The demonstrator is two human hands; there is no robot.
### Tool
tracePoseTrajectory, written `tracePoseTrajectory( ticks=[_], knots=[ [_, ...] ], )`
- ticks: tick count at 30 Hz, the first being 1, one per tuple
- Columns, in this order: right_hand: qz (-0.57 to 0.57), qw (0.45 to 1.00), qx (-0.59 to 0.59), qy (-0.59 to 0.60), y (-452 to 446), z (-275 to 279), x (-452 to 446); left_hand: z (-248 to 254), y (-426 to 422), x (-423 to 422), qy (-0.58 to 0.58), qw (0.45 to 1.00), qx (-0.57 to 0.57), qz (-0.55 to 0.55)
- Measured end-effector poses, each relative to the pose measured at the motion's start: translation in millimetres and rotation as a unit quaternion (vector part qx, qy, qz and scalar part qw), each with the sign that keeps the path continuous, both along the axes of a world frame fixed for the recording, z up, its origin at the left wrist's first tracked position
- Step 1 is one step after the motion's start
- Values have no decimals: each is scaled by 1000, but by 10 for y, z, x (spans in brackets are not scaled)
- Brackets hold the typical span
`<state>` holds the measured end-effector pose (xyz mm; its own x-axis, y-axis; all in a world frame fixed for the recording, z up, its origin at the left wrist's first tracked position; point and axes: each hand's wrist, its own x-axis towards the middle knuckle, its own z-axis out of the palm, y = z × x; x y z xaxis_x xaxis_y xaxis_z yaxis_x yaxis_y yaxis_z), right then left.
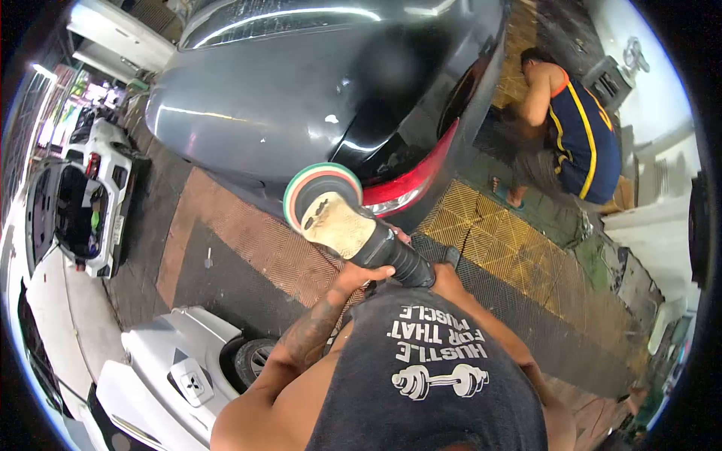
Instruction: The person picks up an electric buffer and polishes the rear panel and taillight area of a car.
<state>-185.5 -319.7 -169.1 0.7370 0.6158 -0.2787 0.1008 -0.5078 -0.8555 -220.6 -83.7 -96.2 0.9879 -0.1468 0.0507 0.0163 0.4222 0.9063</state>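
A polisher (353, 233) with a cream-and-black body and a round pad edged in green and orange is held in front of my chest. My left hand (366, 273) wraps around its dark ribbed grip, thumb on top and fingertips showing on the far side. At the rear end of the grip, my right hand (447, 278) is closed around it, its fingers partly hidden. Just beyond the pad is the rear corner of a dark car (248, 98), with a red and clear tail light (414, 169). From this angle I cannot tell whether the pad touches the car.
Another person (575, 135) crouches at the right beside the dark car. A silver-white car front (169, 376) is close at lower left. Farther left, a white car (79, 210) has its rear open. Ribbed brown, yellow and black mats (504, 248) cover the floor.
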Motion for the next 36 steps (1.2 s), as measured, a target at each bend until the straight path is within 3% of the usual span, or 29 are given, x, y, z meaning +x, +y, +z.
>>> tracePoseTrajectory(
  ticks=[3, 6, 10, 12, 15, 18, 21, 22, 24, 27, 30, 32, 33, 36],
  knots=[
    [-83, 993, 84, 22, 95, 172, -325, 63, 66, 44, 17, 998, 37, -49],
    [-98, 992, 67, 35, 259, 444, -478, 83, 193, -23, 26, 995, 49, -85],
    [-59, 997, -27, -36, 366, 48, -540, 5, 372, -227, 22, 999, -2, -26],
    [-75, 997, 10, 29, 353, 46, -545, -54, 413, -181, -2, 997, 40, -71],
    [-134, 991, -9, 5, 145, -455, -740, -26, 222, -7, 16, 993, 51, -107],
    [-196, 975, 44, 91, 168, -297, -820, -161, 165, 69, 26, 991, 75, -103],
    [-166, 986, 0, 11, 218, -516, -803, -127, 280, -31, 4, 994, 68, -90],
    [-169, 986, 3, 10, 245, -500, -763, 53, 324, -92, 5, 996, 24, -87],
    [-102, 994, -32, 39, 305, -486, -670, 36, 417, -164, -33, 997, 38, -65],
    [-100, 993, -54, -3, 196, -543, -703, 14, 322, -202, -17, 998, 9, -67],
    [-150, 987, -11, 58, 92, 348, -738, 2, 55, -103, 23, 996, -23, -82],
    [-140, 985, -79, 65, -68, 652, -736, -64, -164, 41, 21, 995, -36, -93],
    [-177, 973, -130, 75, -151, 779, -765, -99, -268, 80, 76, 991, -47, -97],
    [-221, 952, -202, 66, -224, 1371, -751, 185, -497, 206, 89, 983, -124, -100]
  ],
)
